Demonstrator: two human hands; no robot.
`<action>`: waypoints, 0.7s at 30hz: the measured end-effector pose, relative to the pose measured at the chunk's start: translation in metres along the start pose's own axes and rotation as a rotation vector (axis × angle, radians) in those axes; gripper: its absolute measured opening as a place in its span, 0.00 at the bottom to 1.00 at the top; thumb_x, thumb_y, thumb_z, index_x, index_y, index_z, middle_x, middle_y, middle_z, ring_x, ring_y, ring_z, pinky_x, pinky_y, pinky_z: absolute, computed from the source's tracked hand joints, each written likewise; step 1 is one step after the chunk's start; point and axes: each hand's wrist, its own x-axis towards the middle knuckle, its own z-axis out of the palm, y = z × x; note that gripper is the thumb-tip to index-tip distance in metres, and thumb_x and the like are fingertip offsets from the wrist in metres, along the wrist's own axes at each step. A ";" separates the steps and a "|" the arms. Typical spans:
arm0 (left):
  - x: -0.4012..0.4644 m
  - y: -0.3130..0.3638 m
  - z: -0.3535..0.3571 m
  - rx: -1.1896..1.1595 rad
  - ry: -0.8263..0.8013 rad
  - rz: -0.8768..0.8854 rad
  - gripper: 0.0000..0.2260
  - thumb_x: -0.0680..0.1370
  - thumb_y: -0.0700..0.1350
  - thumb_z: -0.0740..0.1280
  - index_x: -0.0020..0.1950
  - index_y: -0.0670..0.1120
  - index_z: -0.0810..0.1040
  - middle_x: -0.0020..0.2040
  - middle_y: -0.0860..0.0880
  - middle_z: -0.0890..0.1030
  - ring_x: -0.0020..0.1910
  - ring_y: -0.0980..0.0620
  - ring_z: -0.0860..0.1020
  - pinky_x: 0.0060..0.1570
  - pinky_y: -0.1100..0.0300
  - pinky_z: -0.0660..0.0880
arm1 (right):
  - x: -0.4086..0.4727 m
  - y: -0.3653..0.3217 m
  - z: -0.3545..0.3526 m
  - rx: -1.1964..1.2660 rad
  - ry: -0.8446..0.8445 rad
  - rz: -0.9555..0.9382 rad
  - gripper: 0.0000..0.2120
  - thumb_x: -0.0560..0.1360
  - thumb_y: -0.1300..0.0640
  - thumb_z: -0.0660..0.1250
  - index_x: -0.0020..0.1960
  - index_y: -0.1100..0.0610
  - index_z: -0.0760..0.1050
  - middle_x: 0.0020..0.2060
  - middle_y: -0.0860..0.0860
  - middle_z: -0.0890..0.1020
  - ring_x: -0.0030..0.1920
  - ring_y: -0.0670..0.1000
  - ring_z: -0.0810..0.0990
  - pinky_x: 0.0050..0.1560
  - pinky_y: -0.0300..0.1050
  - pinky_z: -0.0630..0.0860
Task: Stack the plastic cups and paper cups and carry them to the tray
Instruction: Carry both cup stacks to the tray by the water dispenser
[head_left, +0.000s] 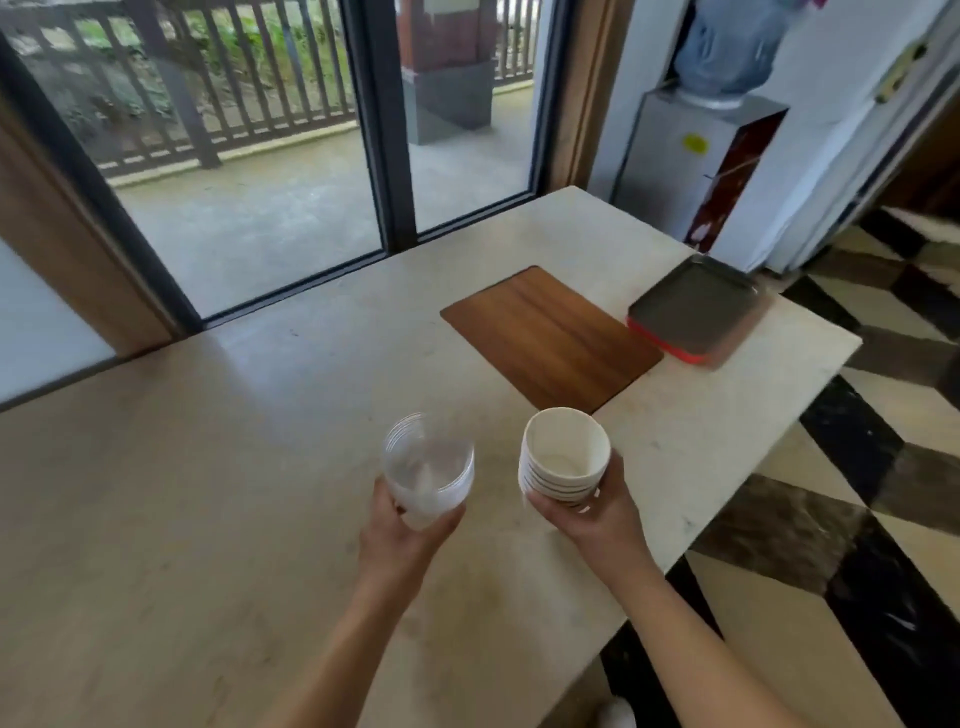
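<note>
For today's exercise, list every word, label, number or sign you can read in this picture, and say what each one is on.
No text here can be read.
Yellow sticker on the water dispenser: too blurred to read.
Red panel on the dispenser's side: pale marks, illegible.
Paper cups, plastic cups, tray: no print visible.

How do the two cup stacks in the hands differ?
The plastic cup stack is clear, in the left hand; the paper cup stack is opaque white, in the right hand. Both are nested, upright, held above the table, short of the tray.
</note>
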 end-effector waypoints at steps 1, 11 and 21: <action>0.001 0.007 0.016 0.007 -0.037 0.039 0.29 0.59 0.63 0.78 0.57 0.65 0.72 0.51 0.64 0.82 0.49 0.69 0.78 0.39 0.74 0.72 | 0.000 0.005 -0.018 0.007 0.033 0.006 0.41 0.54 0.34 0.81 0.62 0.33 0.66 0.55 0.36 0.80 0.55 0.41 0.81 0.51 0.39 0.78; -0.016 0.077 0.199 0.068 -0.246 0.202 0.30 0.63 0.63 0.78 0.62 0.62 0.73 0.54 0.60 0.82 0.52 0.63 0.79 0.42 0.71 0.74 | 0.024 0.055 -0.200 -0.005 0.245 0.079 0.41 0.57 0.36 0.80 0.62 0.26 0.60 0.57 0.36 0.76 0.56 0.30 0.74 0.50 0.26 0.72; -0.033 0.134 0.344 0.049 -0.331 0.201 0.32 0.64 0.61 0.80 0.65 0.55 0.76 0.55 0.56 0.84 0.54 0.54 0.81 0.48 0.61 0.76 | 0.074 0.083 -0.342 -0.041 0.393 0.127 0.44 0.56 0.34 0.79 0.65 0.34 0.60 0.53 0.32 0.74 0.52 0.37 0.76 0.48 0.34 0.70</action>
